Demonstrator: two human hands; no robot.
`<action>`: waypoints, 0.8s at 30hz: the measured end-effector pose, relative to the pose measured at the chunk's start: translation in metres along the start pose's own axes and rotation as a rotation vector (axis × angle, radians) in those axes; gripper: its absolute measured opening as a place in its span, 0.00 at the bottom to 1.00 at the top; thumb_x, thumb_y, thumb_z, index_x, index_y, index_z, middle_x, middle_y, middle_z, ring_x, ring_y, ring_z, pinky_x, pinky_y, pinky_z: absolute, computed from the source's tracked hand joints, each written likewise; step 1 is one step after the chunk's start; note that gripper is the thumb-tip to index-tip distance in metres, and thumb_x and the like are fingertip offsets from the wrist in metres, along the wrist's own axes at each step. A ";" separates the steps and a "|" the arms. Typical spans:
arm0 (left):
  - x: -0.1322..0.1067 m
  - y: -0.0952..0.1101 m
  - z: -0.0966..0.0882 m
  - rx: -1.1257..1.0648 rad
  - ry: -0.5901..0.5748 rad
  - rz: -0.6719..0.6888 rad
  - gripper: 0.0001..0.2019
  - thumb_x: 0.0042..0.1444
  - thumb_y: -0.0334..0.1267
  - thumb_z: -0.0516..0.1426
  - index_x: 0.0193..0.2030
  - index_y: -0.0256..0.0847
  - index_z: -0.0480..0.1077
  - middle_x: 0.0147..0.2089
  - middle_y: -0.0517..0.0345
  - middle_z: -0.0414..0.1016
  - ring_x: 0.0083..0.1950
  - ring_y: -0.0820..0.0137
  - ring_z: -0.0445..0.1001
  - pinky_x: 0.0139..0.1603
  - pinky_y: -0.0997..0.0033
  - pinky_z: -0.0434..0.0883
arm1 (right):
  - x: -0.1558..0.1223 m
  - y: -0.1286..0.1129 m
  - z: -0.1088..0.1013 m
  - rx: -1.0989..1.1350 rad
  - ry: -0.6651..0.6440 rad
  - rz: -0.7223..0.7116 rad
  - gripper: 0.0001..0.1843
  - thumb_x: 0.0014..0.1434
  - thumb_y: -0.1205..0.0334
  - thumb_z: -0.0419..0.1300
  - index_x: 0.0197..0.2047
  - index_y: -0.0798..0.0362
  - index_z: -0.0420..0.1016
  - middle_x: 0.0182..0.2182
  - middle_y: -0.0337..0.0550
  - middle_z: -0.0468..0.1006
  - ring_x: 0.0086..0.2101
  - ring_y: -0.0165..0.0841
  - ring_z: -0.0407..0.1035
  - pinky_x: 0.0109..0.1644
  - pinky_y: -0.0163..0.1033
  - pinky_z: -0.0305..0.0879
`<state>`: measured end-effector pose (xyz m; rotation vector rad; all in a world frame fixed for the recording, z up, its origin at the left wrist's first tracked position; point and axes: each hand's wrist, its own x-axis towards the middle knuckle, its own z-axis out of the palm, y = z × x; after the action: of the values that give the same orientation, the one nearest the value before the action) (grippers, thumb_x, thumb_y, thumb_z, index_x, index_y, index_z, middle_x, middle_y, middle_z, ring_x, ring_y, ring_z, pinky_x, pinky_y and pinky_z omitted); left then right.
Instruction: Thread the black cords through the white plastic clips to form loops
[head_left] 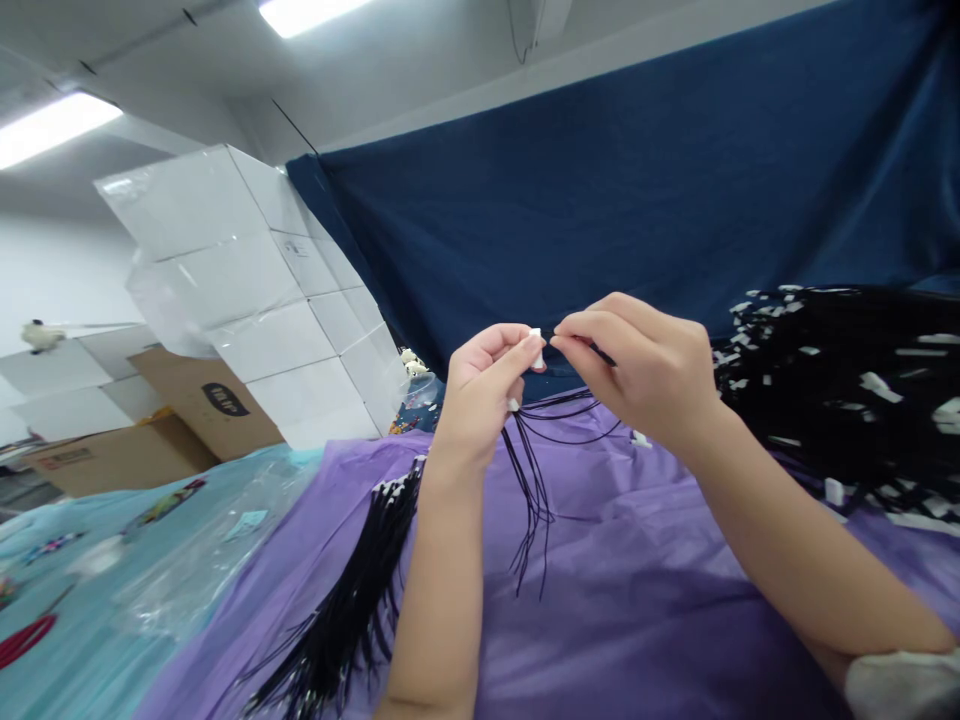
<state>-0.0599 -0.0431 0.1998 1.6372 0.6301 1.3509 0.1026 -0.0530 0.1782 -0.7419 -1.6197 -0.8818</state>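
My left hand (495, 375) is closed, with a small white tag (535, 346) pinched between thumb and forefinger. Several thin black cords (531, 475) hang from the same hand, and another white end piece (513, 405) shows below its fingers. Just right of the tag, my right hand (637, 355) is closed in a pinch; what lies between its fingertips is too small to make out. Under my left forearm, a bundle of black cords (352, 590) with white ends lies on the purple cloth (600, 580).
A large heap of black cords with white tags (840, 390) lies at the right. Stacked white boxes (262, 270) and an open cardboard box (187, 430) stand at the left. A clear plastic bag (202, 560) rests on the turquoise cloth (97, 640). Behind hangs a dark blue curtain (600, 190).
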 end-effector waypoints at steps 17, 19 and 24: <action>0.014 -0.010 -0.009 0.068 0.467 0.126 0.09 0.54 0.41 0.61 0.32 0.38 0.70 0.28 0.63 0.69 0.17 0.84 0.53 0.13 0.80 0.51 | -0.004 -0.028 0.005 0.482 -0.885 0.305 0.06 0.60 0.60 0.60 0.39 0.49 0.78 0.34 0.35 0.80 0.31 0.29 0.71 0.33 0.34 0.58; 0.014 -0.010 -0.010 0.075 0.480 0.146 0.08 0.54 0.41 0.61 0.32 0.39 0.70 0.28 0.63 0.69 0.18 0.84 0.54 0.14 0.80 0.52 | -0.007 -0.029 0.016 0.541 -0.827 0.361 0.07 0.61 0.61 0.59 0.38 0.50 0.78 0.33 0.35 0.80 0.30 0.28 0.70 0.33 0.33 0.58; 0.013 -0.011 -0.013 0.081 0.485 0.166 0.08 0.54 0.41 0.62 0.32 0.39 0.71 0.28 0.62 0.69 0.18 0.83 0.55 0.14 0.81 0.52 | -0.008 -0.029 0.020 0.701 -0.771 0.423 0.07 0.61 0.62 0.59 0.32 0.51 0.77 0.30 0.33 0.79 0.28 0.25 0.68 0.33 0.32 0.58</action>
<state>-0.0665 -0.0230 0.1969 1.4523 0.8525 1.8915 0.0700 -0.0515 0.1632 -0.9050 -2.1300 0.3463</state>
